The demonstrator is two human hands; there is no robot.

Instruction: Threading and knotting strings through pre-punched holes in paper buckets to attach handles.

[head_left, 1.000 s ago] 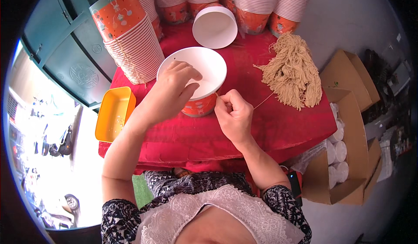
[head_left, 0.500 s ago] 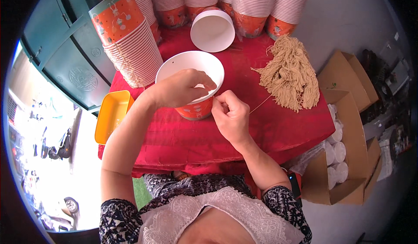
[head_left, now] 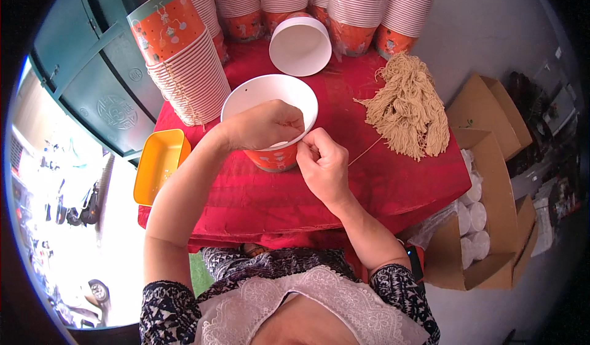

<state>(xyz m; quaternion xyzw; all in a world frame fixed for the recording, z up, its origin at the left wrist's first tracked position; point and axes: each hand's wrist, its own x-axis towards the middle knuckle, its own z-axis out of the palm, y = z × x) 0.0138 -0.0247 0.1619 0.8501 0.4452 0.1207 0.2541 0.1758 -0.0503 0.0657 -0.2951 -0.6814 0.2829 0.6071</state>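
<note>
An orange paper bucket (head_left: 264, 93) with a white inside stands on the red cloth (head_left: 393, 185) in front of me. My left hand (head_left: 264, 123) reaches over its near rim, fingers curled inside against the wall. My right hand (head_left: 322, 163) is outside the same rim, pinching a thin tan string (head_left: 364, 152) that trails to the right toward a tan string bundle (head_left: 409, 108).
Tall stacks of orange buckets (head_left: 184, 62) line the back and left. A second single bucket (head_left: 301, 45) lies behind. A yellow tray (head_left: 158, 165) sits at the left edge. Cardboard boxes (head_left: 491, 179) with white lids stand at the right.
My left hand has gone from above the bucket's left rim down into its near side. My right hand has closed in on the rim with the string.
</note>
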